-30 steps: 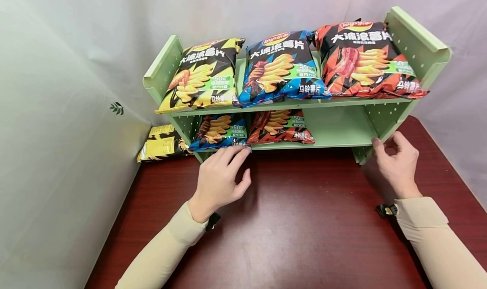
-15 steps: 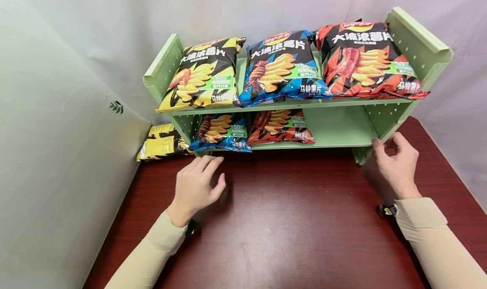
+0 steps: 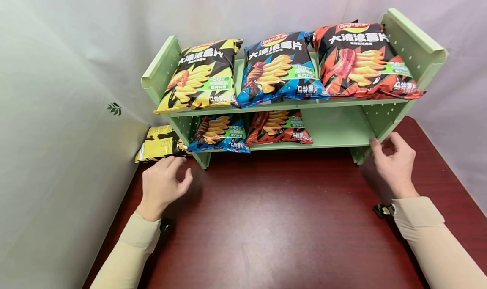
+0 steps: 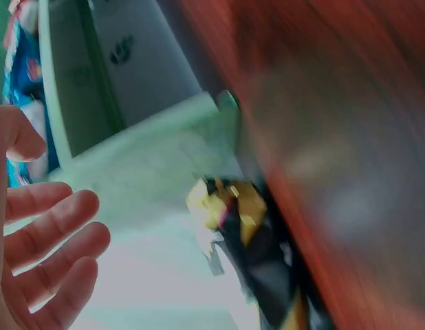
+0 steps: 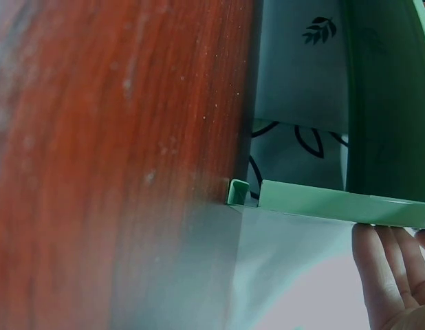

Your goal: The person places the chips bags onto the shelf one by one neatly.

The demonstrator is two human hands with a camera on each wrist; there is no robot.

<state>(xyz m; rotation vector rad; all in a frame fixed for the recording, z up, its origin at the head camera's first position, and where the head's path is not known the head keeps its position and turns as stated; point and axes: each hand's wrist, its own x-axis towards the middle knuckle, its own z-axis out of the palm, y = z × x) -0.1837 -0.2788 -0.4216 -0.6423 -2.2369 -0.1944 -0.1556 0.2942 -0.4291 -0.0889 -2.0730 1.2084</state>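
Note:
My left hand [image 3: 161,187] is over the table at the left, fingers loosely bent with nothing in them. Just beyond it a yellow-and-black chip bag [image 3: 154,148] lies on the table beside the shelf; the left wrist view shows this bag [image 4: 250,240] apart from the fingers. My right hand [image 3: 395,164] holds the lower right side panel of a green two-tier shelf [image 3: 338,126], thumb at the front edge and fingers against the outer side. In the right wrist view the fingertips of that hand [image 5: 395,282] meet the panel's edge.
On the top tier sit a yellow chip bag [image 3: 203,75], a blue one [image 3: 279,69] and a red one [image 3: 363,62]. The lower tier bears a blue bag [image 3: 218,132] and a red bag [image 3: 281,127], at left and middle. Light curtains surround the dark red table [image 3: 274,221].
My left hand has moved left, away from the blue bag on the lower tier, to near the yellow bag on the table. My right hand has stayed at the shelf's side.

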